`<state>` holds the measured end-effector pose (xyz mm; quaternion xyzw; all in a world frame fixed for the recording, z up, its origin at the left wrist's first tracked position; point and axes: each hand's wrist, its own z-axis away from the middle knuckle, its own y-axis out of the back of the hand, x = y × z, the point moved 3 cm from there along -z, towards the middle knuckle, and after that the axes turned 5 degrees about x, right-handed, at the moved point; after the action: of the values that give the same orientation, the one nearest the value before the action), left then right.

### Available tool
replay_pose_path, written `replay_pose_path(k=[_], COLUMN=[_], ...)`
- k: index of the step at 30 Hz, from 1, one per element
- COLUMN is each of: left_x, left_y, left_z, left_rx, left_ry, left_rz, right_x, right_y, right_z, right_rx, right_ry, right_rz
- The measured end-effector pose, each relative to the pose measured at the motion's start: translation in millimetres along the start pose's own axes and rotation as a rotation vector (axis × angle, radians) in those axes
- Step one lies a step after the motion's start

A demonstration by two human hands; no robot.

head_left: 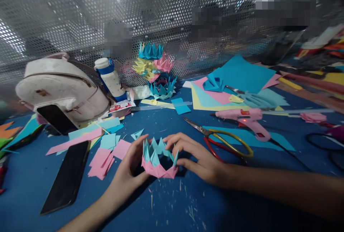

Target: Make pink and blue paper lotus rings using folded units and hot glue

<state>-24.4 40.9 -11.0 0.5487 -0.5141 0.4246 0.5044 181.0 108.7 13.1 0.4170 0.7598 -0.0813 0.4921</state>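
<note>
A ring of folded paper (pixel 159 169), pink at its base with light blue points standing up, is between my two hands just over the blue table. My left hand (pixel 130 164) grips its left side, thumb near the front bottom edge. At the right side, the fingers of my right hand (pixel 197 156) curl round a light blue point and the rim. Pink paper squares (pixel 101 162) and light blue squares (pixel 108 141) lie left of my left hand. Scissors with red and yellow handles (pixel 215 135) rest beyond my right hand, beside a pink glue gun (pixel 244 117).
A black phone (pixel 67 178) lies at left, before a white backpack (pixel 61 85) with another phone leaning on it. Behind stand a bottle (pixel 110 78) and stacked paper rings (pixel 162 85). Coloured sheets (pixel 242 74) and more scissors lie at back right.
</note>
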Motion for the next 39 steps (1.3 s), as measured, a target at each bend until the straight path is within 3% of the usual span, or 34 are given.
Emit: replay_pose_path(k=[7,14,20,30,39], left_x=[5,9,12,4,11], left_y=[9.7,13.3,10.3,10.9,3.0], left_z=[-1,0,-3,-3,-15], left_rx=[0.098,0.122,0.128,0.154,0.175], left_ry=[0.013,-0.092,-0.091,-0.068,-0.067], left_rz=[-0.112,-0.179,-0.211,-0.230,-0.197], right_x=[4,4,6,9,8], right_y=[-4,-10,-10,-8,-6], right_z=[-6,-5,-4,-3,-2], right_rx=[-0.068,-0.190,-0.248,-0.296,-0.241], right_ry=[-0.205,-0.064,-0.062,-0.068,-0.094], right_rz=[0.232,0.306,0.358,0.351,0.395])
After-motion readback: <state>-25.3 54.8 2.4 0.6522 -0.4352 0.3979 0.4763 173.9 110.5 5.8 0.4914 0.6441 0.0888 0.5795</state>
